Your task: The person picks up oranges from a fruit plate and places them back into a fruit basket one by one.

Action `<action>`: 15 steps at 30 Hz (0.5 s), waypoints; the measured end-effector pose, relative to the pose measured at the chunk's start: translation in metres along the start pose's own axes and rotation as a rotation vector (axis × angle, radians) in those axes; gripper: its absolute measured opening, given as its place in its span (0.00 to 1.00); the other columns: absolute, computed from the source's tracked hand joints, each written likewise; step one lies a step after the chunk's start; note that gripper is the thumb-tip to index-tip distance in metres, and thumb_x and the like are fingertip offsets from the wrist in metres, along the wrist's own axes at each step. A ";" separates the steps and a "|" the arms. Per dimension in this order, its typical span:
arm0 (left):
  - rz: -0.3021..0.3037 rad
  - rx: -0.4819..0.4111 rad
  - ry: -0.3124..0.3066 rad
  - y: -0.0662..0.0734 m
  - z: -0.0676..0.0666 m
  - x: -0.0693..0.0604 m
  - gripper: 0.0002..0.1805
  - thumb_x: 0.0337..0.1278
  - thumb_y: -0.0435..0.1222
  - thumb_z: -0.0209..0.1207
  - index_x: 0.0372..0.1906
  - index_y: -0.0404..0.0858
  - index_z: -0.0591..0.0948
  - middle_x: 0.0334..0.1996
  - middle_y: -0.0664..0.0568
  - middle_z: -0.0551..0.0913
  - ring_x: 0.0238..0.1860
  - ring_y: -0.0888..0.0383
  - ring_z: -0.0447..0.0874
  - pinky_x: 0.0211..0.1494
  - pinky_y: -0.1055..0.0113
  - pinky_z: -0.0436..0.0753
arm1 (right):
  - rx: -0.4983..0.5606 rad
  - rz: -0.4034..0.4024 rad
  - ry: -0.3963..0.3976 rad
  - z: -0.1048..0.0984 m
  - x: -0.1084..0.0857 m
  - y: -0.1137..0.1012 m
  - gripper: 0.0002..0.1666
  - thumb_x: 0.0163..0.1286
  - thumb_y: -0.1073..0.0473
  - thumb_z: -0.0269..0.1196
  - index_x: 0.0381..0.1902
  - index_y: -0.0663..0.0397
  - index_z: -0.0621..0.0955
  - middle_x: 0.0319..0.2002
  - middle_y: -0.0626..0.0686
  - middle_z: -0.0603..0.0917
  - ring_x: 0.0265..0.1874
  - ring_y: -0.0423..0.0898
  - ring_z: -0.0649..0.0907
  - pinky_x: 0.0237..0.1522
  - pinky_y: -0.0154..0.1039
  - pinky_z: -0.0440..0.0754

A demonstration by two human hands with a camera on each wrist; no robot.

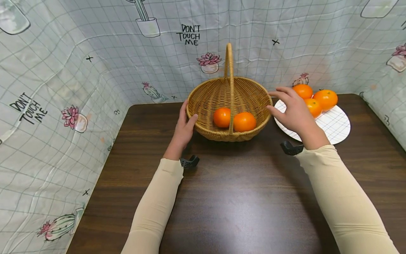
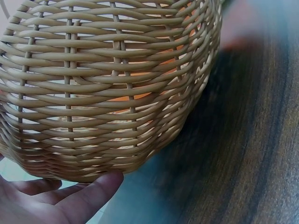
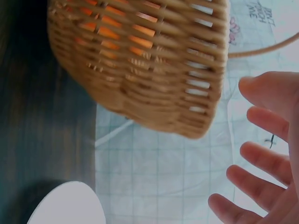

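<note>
The wicker basket [image 1: 209, 97] stands toward 12 o'clock on the desk [image 1: 222, 190], two orange fruits [image 1: 222, 118] lying at its 6 o'clock side near the arched handle [image 1: 229, 60]. The left hand [image 1: 183, 128] lies against its 9 o'clock side, fingers fairly straight, thumb spread; how firmly it presses is hard to judge. The right hand [image 1: 297, 114], its grip wide and holding nothing, is just beside the 3 o'clock rim. Three more fruits [image 1: 326, 100] sit on the plate [image 1: 337, 125] at 2 o'clock. The basket should be light and stiff with slight give, its weave not slippery; tilted, the smooth fruits could roll. Hold the handle's top, or both rim sides at 9 and 3.
</note>
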State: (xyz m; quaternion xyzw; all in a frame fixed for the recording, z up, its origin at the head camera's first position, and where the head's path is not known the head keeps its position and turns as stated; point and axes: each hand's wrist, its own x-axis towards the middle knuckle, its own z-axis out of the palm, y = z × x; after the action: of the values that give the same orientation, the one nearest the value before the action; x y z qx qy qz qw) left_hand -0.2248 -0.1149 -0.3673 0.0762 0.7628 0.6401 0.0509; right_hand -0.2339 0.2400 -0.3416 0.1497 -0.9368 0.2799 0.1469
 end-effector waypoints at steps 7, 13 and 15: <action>-0.009 -0.014 -0.008 -0.001 -0.001 0.000 0.38 0.73 0.41 0.47 0.78 0.53 0.40 0.78 0.46 0.44 0.74 0.45 0.58 0.69 0.51 0.69 | -0.010 0.043 -0.015 -0.002 -0.004 0.012 0.28 0.70 0.52 0.60 0.64 0.55 0.74 0.68 0.63 0.68 0.66 0.65 0.67 0.65 0.63 0.63; -0.015 -0.021 -0.005 -0.001 -0.001 0.000 0.38 0.73 0.41 0.47 0.78 0.53 0.41 0.78 0.46 0.44 0.74 0.46 0.59 0.68 0.51 0.70 | -0.036 0.052 -0.013 -0.006 -0.007 0.022 0.28 0.69 0.54 0.58 0.65 0.57 0.73 0.67 0.64 0.68 0.65 0.66 0.67 0.64 0.64 0.63; -0.015 -0.019 -0.004 -0.001 -0.001 0.001 0.38 0.73 0.41 0.47 0.78 0.53 0.41 0.78 0.47 0.44 0.74 0.47 0.58 0.68 0.51 0.70 | -0.056 0.061 -0.020 -0.007 -0.008 0.026 0.28 0.69 0.53 0.58 0.65 0.57 0.73 0.67 0.65 0.68 0.64 0.67 0.67 0.64 0.65 0.63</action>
State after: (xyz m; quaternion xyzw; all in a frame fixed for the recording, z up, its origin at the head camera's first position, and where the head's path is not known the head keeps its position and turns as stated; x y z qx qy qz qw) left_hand -0.2256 -0.1160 -0.3682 0.0711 0.7573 0.6466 0.0577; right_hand -0.2349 0.2661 -0.3508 0.1199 -0.9499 0.2563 0.1330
